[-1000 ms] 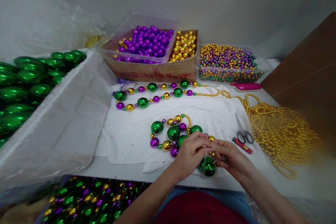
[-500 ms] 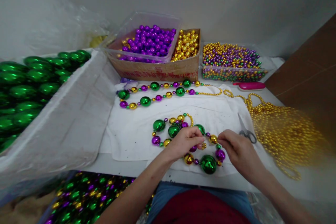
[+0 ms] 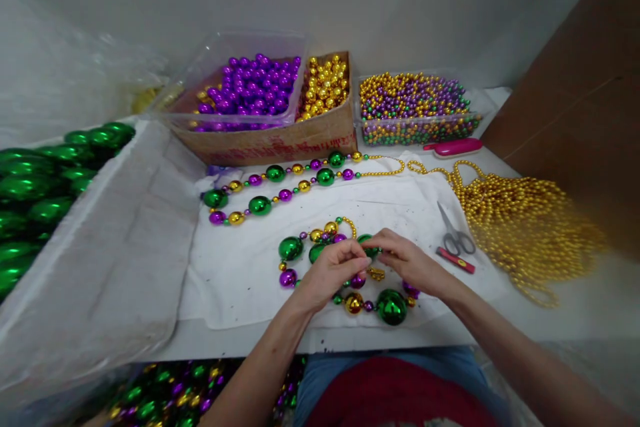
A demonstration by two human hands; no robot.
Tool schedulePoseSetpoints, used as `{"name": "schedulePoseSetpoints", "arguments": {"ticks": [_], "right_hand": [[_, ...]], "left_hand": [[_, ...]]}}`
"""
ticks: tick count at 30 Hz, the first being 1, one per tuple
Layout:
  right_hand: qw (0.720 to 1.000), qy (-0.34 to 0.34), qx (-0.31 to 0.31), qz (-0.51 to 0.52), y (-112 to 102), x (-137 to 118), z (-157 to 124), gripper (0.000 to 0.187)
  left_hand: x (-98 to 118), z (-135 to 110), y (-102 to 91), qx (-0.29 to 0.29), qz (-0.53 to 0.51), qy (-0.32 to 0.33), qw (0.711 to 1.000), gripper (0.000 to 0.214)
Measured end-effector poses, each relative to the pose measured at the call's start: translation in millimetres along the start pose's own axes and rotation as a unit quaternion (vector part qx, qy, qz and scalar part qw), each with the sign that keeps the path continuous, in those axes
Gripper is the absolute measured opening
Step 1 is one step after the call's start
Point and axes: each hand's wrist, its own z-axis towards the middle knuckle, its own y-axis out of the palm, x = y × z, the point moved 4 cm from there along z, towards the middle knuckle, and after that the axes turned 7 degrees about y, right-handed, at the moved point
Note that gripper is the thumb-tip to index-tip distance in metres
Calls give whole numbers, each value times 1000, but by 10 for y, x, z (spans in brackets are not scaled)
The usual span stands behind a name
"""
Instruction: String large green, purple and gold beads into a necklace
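Note:
My left hand (image 3: 334, 272) and my right hand (image 3: 406, 259) meet over the front of the white cloth, fingertips almost touching. The left fingers are pinched together at a bead necklace (image 3: 392, 307) of green, gold and purple beads, with a short cluster of small gold beads (image 3: 377, 274) right by those fingertips. My right thumb and fingers are pinched too; what is between them is too small to see. The necklace lies looped on the cloth below, partly covered by both hands. Behind it, a second bead necklace (image 3: 260, 205) lies stretched out.
Scissors (image 3: 457, 240) and a small red item (image 3: 455, 260) lie to the right, before a heap of gold bead strands (image 3: 530, 220). At the back stand a cardboard box (image 3: 260, 148), a clear bin (image 3: 420, 130) and a pink-handled tool (image 3: 457, 147). A white foam box (image 3: 125, 247) is left.
My right hand has moved left to meet my left hand, uncovering the small red item by the scissors. The camera view has shifted slightly to the right.

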Motion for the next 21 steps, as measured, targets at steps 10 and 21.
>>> {"name": "schedulePoseSetpoints", "arguments": {"ticks": [10, 21], "right_hand": [[1000, 17, 7, 3, -10, 92, 47, 8], [979, -33, 92, -177, -67, -315, -359, 15]], "left_hand": [[6, -16, -5, 15, -4, -23, 1000, 18], [69, 17, -25, 19, -99, -62, 993, 26]]}}
